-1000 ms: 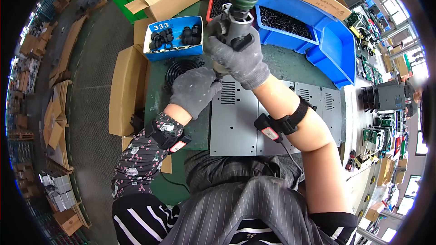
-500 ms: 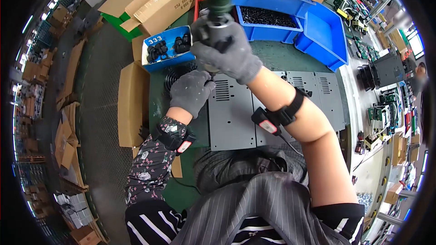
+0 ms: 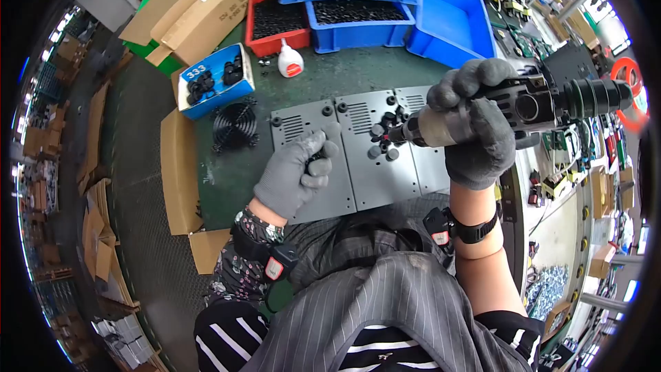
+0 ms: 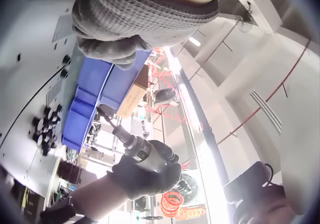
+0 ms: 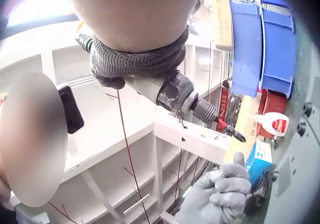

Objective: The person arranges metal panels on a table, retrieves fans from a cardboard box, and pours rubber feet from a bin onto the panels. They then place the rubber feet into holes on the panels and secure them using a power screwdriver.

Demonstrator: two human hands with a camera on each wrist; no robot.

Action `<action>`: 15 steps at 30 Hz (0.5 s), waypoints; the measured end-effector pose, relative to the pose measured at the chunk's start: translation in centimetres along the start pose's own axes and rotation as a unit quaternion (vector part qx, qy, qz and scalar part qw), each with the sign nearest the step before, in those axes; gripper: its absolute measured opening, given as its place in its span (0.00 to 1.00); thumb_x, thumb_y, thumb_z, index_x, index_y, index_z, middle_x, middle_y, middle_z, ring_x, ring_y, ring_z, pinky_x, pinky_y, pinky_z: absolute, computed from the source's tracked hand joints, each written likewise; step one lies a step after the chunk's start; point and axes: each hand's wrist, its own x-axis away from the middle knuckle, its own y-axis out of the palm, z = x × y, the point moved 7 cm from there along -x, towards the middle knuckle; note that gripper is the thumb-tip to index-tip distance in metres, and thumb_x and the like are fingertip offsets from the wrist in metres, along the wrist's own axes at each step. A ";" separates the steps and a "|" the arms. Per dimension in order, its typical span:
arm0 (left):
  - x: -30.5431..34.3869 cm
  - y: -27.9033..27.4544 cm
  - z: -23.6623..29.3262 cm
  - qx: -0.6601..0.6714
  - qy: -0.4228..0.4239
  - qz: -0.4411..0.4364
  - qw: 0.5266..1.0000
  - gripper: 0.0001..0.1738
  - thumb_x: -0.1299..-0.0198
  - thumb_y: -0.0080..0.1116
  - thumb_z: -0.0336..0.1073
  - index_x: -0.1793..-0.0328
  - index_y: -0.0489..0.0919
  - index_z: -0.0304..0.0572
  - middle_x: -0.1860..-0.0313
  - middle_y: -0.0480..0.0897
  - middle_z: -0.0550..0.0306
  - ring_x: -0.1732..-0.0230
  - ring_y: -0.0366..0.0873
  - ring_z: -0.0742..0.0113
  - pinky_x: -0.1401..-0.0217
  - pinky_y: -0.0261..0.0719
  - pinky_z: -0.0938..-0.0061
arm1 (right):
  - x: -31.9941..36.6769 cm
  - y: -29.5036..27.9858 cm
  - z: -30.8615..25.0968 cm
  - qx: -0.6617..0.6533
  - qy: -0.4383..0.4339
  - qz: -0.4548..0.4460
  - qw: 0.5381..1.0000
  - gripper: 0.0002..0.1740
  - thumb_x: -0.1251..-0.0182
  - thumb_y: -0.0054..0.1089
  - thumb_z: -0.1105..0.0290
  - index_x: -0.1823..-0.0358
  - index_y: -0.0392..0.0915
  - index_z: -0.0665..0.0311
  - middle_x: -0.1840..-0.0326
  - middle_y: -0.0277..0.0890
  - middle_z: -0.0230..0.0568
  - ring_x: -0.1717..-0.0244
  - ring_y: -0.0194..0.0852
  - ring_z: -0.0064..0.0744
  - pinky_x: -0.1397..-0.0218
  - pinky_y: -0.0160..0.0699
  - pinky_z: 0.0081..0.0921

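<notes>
In the head view my right hand (image 3: 482, 120) grips a power driver (image 3: 441, 126), its bit pointing left and appearing over a cluster of black round parts (image 3: 392, 153). The right wrist view shows the driver's dark socket (image 5: 205, 110) and red-collared bit held up in the air. My left hand (image 3: 292, 176) has curled fingers above the left grey panel (image 3: 313, 200), with a small black part (image 3: 315, 158) between them, mostly hidden. Black round pieces (image 3: 277, 122) sit near the far corners of the slotted panels.
Beyond the panels stand a white bottle (image 3: 290, 62), a red bin (image 3: 275, 45) and blue bins (image 3: 358, 38). At left are a blue-white box (image 3: 219, 101), a black fan guard (image 3: 235, 126) and an upright cardboard flap (image 3: 180, 172).
The driver has swung from upright over the left panel to lying sideways at the right. My hands have parted, the left now lower on the panel. The view has shifted, revealing the bottle and black cluster.
</notes>
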 end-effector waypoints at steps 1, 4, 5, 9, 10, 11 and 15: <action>-0.3 0.4 -1.1 0.002 -0.012 0.004 1.000 0.17 0.34 0.45 0.36 0.43 0.69 0.37 0.70 0.75 0.66 0.78 0.61 0.84 0.84 0.58 0.92 | 0.5 -0.5 -0.7 0.025 -0.001 0.013 1.000 0.19 0.50 0.55 0.72 0.55 0.65 0.61 0.64 0.61 0.37 0.64 0.61 0.31 0.58 0.65 0.29; -1.5 1.8 -3.2 -0.067 -0.011 0.006 0.998 0.18 0.34 0.47 0.41 0.44 0.70 0.37 0.72 0.73 0.68 0.78 0.62 0.85 0.83 0.59 0.92 | 1.5 -2.1 -2.4 0.031 -0.024 0.034 0.999 0.19 0.50 0.54 0.71 0.54 0.64 0.61 0.64 0.60 0.36 0.65 0.60 0.31 0.59 0.64 0.29; -1.9 2.2 -3.8 -0.104 -0.003 0.008 0.995 0.18 0.34 0.48 0.42 0.45 0.71 0.37 0.72 0.73 0.69 0.78 0.62 0.85 0.84 0.59 0.92 | 1.8 -2.5 -2.8 0.032 -0.027 0.040 0.998 0.19 0.50 0.54 0.71 0.54 0.64 0.61 0.64 0.60 0.36 0.65 0.60 0.31 0.59 0.64 0.29; -2.9 4.8 -5.5 -0.133 -0.027 -0.018 0.991 0.19 0.35 0.48 0.48 0.53 0.73 0.39 0.75 0.71 0.69 0.80 0.61 0.85 0.84 0.58 0.91 | 2.6 -3.2 -4.7 0.021 -0.059 0.061 0.996 0.21 0.49 0.54 0.68 0.52 0.62 0.60 0.65 0.58 0.34 0.67 0.58 0.29 0.63 0.60 0.27; -3.0 5.0 -5.9 -0.137 -0.031 -0.020 0.990 0.19 0.35 0.48 0.48 0.53 0.73 0.39 0.75 0.71 0.69 0.80 0.61 0.85 0.84 0.58 0.91 | 2.8 -3.4 -5.1 0.008 -0.065 0.060 0.996 0.22 0.49 0.54 0.68 0.52 0.62 0.59 0.65 0.57 0.34 0.67 0.57 0.29 0.64 0.60 0.27; -3.0 4.9 -6.3 -0.160 -0.034 0.005 0.987 0.19 0.35 0.47 0.50 0.56 0.73 0.40 0.76 0.71 0.69 0.82 0.60 0.84 0.85 0.57 0.90 | 2.9 -3.6 -5.5 -0.004 -0.072 0.059 0.996 0.22 0.49 0.54 0.67 0.51 0.62 0.59 0.65 0.57 0.34 0.68 0.57 0.28 0.64 0.60 0.27; -3.4 5.6 -7.1 -0.173 -0.045 0.031 0.983 0.21 0.36 0.47 0.55 0.62 0.72 0.43 0.80 0.69 0.68 0.85 0.59 0.82 0.87 0.56 0.89 | 3.3 -4.2 -6.2 -0.016 -0.088 0.054 0.995 0.22 0.49 0.54 0.67 0.52 0.62 0.58 0.66 0.56 0.33 0.68 0.56 0.27 0.65 0.59 0.26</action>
